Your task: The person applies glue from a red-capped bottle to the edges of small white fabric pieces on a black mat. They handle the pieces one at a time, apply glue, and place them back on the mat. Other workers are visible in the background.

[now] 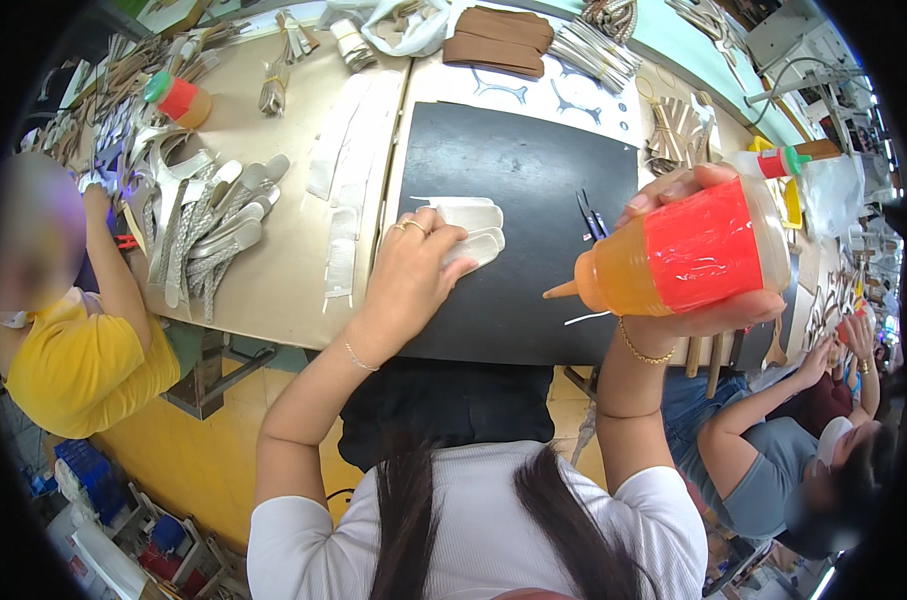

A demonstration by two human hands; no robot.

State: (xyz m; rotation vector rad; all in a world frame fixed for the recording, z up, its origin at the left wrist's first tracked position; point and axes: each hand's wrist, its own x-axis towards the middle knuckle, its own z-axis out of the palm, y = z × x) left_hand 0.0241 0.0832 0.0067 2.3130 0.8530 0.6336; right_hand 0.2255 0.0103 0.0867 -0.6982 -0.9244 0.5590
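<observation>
Dark hair (403, 520) nearest, bottle (703, 248) in the right hand (713, 314), pale pieces (478, 243) under the left hand (413, 262)

Two long locks of the hair are hanging over the person's white shirt (498, 500). Farther up, the right hand is gripping the bottle, with fingers and thumb closing around its red label. Amber liquid is showing inside, and the pointed tip is facing left and slightly down. The left hand is touching the pale pieces, which are lying side by side on the black mat (513, 320); whether its thumb and fingers are pinching them, I cannot tell. Beyond the left hand, pale strips (340, 240) are lying on the table (283, 240), and braided straps (213, 225) are resting in a heap farther left. At the far side, brown bands (498, 42) are lying in a stack.
</observation>
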